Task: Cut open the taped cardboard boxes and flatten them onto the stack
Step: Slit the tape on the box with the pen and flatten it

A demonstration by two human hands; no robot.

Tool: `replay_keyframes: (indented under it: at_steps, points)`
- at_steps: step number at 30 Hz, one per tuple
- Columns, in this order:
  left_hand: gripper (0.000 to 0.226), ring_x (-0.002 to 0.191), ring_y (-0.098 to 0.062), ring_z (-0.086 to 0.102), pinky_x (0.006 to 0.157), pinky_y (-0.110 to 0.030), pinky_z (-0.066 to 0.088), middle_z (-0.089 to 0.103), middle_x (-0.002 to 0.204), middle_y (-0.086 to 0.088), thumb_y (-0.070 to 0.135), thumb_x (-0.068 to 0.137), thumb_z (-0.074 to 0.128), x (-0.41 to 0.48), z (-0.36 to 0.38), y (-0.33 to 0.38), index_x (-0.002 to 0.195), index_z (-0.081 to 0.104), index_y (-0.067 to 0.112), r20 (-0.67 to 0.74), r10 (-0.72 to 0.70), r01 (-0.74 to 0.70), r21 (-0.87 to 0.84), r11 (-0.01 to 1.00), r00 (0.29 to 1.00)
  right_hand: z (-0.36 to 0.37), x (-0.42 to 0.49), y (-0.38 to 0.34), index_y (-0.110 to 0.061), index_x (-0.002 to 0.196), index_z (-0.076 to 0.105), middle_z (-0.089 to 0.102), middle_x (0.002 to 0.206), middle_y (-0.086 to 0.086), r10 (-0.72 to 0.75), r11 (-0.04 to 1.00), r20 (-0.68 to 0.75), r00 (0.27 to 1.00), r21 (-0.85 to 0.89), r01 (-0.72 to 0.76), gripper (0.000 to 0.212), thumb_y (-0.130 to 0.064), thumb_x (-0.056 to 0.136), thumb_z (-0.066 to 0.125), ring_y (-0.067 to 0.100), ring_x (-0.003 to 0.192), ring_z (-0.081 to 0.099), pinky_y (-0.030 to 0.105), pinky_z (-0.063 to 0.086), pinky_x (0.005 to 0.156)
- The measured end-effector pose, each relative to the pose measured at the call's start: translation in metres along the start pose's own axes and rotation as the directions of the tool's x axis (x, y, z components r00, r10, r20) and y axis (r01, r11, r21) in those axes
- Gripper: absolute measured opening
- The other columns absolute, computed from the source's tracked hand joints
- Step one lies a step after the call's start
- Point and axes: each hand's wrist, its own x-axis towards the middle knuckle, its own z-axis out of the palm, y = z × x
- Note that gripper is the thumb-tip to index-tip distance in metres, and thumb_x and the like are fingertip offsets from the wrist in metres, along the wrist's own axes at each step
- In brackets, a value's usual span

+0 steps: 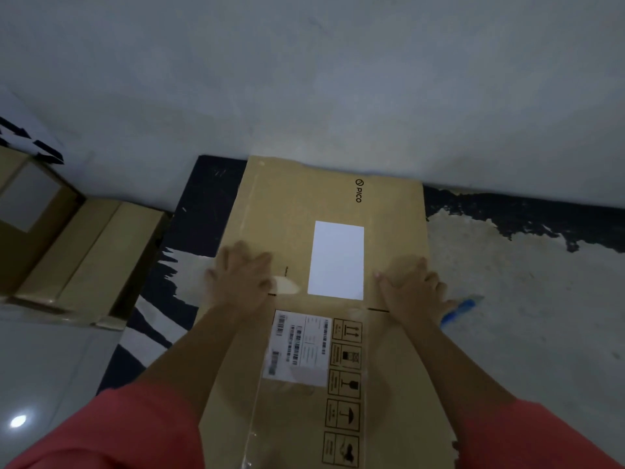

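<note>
Both grips wide and empty; your left hand (241,277) and right hand (412,292) press the box (294,204) flat; next, I think, take the cutter (461,308).

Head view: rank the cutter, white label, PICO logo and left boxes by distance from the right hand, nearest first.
1. Cutter, right beside the right hand.
2. White label, just left of it.
3. PICO logo, farther ahead.
4. Boxes, far left.
</note>
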Motion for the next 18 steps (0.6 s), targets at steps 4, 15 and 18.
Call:
replay_keyframes:
  at_steps: [4,15,18]
  points:
    - [0.118,0.142,-0.035,0.017,0.108,-0.057,0.027,0.014,0.154,-0.013,0.063,0.063,0.078,-0.002,-0.013,-0.002,0.148,0.006,0.024,0.114,-0.467,0.48,-0.19,0.856,0.877,-0.006,0.0,0.002,-0.015,0.144,0.018,0.038,0.141,0.015,0.157,0.977,0.005,0.988,0.148,-0.156,0.114,-0.076,0.061,0.065,0.033,0.131,0.035,0.051,0.026,0.106]
    - [0.116,0.134,-0.037,0.032,0.104,-0.052,0.034,0.029,0.146,-0.017,0.061,0.053,0.085,0.008,-0.032,-0.018,0.142,0.026,0.014,0.17,-0.516,0.543,-0.281,0.791,0.84,-0.021,0.0,0.004,-0.005,0.134,0.032,0.04,0.137,0.017,0.16,0.88,0.047,0.986,0.446,-0.164,0.074,-0.049,0.083,0.063,0.035,0.119,0.047,0.043,0.035,0.099]
    - [0.102,0.13,-0.036,0.037,0.099,-0.05,0.038,0.032,0.142,-0.016,0.052,0.062,0.085,0.006,-0.041,-0.014,0.137,0.028,0.012,0.089,-0.462,0.46,-0.366,0.809,0.883,-0.024,-0.005,0.006,-0.006,0.135,0.032,0.047,0.133,0.017,0.117,0.865,0.016,0.993,0.49,-0.11,0.066,-0.045,0.089,0.057,0.037,0.116,0.051,0.042,0.041,0.093]
